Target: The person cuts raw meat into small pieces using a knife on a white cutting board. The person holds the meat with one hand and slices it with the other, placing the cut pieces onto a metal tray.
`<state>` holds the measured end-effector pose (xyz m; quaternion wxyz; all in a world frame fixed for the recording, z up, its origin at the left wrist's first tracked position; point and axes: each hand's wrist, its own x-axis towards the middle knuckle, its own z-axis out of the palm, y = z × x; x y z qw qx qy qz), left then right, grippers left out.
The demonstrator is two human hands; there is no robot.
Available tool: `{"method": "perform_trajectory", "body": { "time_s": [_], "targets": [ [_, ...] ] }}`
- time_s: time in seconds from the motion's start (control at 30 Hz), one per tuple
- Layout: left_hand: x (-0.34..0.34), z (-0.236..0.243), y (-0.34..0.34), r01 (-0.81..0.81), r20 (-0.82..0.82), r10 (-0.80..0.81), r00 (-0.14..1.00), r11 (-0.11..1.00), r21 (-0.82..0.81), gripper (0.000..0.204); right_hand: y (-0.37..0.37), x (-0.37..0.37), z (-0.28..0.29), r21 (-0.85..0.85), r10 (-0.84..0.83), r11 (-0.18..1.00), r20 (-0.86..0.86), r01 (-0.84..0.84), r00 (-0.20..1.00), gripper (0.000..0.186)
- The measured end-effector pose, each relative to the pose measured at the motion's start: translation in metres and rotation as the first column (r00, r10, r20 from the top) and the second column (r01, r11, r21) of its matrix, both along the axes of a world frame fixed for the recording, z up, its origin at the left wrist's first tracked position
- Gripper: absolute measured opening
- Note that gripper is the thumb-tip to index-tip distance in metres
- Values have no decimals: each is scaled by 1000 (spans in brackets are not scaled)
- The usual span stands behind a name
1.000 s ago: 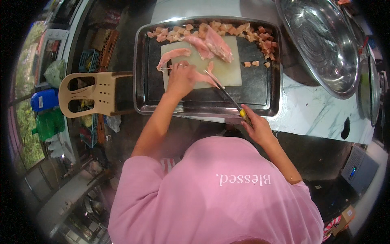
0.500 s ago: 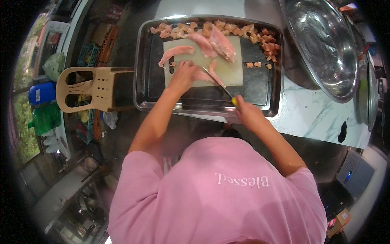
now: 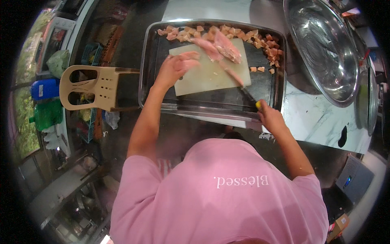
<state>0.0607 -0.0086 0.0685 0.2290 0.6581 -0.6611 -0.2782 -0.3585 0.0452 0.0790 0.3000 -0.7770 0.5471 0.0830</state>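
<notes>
My left hand (image 3: pixel 172 69) is closed on a pink piece of raw meat (image 3: pixel 187 62) at the left side of the white cutting board (image 3: pixel 191 85). My right hand (image 3: pixel 268 114) grips a knife (image 3: pixel 250 94) with a yellow and dark handle; its blurred blade angles up-left over the board, along a thin pink strip of meat (image 3: pixel 231 75). Two larger raw pieces (image 3: pixel 225 46) lie at the board's upper right. Small cubes of meat (image 3: pixel 272 49) line the back and right of the dark steel tray (image 3: pixel 215 101) holding the board.
A large oval steel bowl (image 3: pixel 323 49) stands on the marble-patterned table (image 3: pixel 325 126) to the right, beside another round metal item (image 3: pixel 369 101). A beige plastic chair (image 3: pixel 101 87) is at the left, near crates (image 3: pixel 91 53) and blue and green containers (image 3: pixel 42 89).
My left hand has moved left and slightly up, lifting or shifting meat toward the board's left. My right hand and the knife have moved right, away from the left hand.
</notes>
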Motion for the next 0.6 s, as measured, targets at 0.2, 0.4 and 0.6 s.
{"method": "perform_trajectory", "body": {
  "time_s": [0.2,0.4,0.6],
  "targets": [
    [-39,-35,-1,128,38,-123,992,978,-164,63,-12,6,29,9,-39,999,83,38,996,50],
    [-53,-50,16,-338,-400,460,793,878,340,58,12,51,40,91,-69,995,258,47,964,50],
    [-73,-61,1,-245,76,235,969,951,191,51,19,57,31,101,-158,986,357,130,921,47]
  ]
}}
